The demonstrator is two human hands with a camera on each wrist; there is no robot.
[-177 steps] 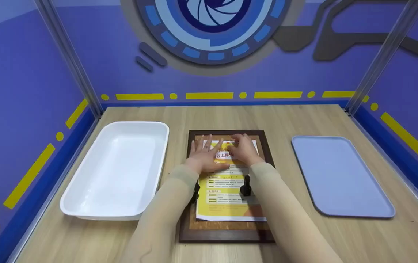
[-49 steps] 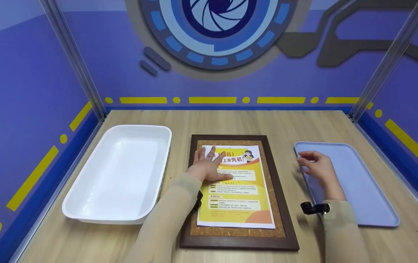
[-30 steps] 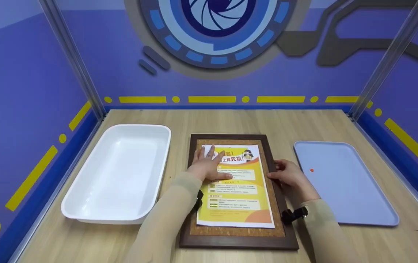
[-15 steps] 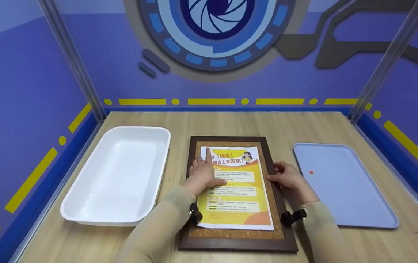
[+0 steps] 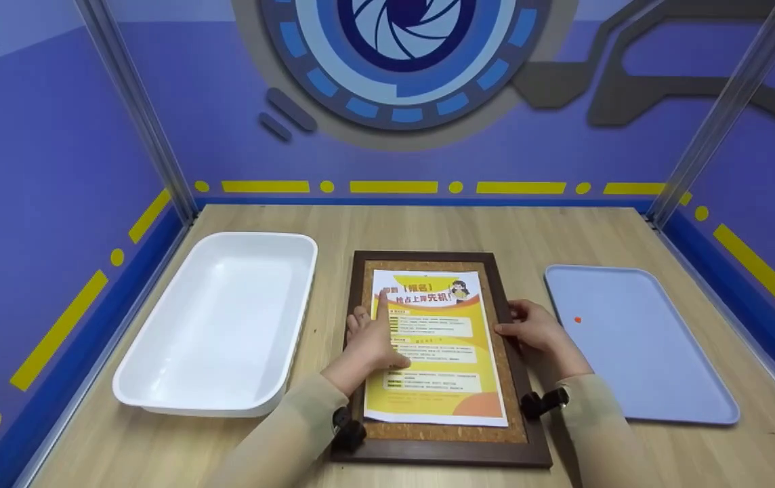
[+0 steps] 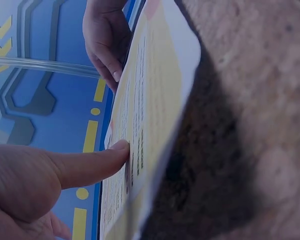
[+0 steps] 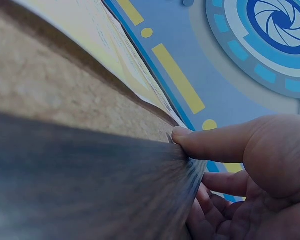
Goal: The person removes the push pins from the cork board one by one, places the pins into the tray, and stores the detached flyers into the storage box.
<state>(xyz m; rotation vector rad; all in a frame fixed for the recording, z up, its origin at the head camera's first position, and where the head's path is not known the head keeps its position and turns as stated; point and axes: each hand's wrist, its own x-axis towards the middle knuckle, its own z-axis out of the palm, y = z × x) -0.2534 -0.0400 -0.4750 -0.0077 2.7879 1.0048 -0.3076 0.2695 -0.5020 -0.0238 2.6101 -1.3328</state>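
Observation:
A yellow-and-white printed sheet [image 5: 438,352] lies on a brown-framed cork board [image 5: 442,453] at the middle of the table. My left hand [image 5: 370,342] rests over the sheet's left side, index finger extended; in the left wrist view its thumb [image 6: 92,162] touches the paper. At the board's right edge, my right hand [image 5: 540,332] grips the frame, thumb on top and fingers round the outer side. The right wrist view shows that thumb [image 7: 215,142] on the dark frame [image 7: 90,185]. A tiny orange-red item [image 5: 578,319], too small to identify, lies on the blue tray [image 5: 652,359].
To the left stands a deep white tub [image 5: 218,325]. Wood-grain tabletop [image 5: 333,227] surrounds the board. Purple-blue panels [image 5: 177,102] with metal posts enclose the back and both sides. Black wrist cameras [image 5: 349,430] are worn near both hands.
My right hand has left the sheet's top, passed over the blue tray, and taken hold of the frame's right edge. The orange-red item now shows on the tray. My left hand has slid down.

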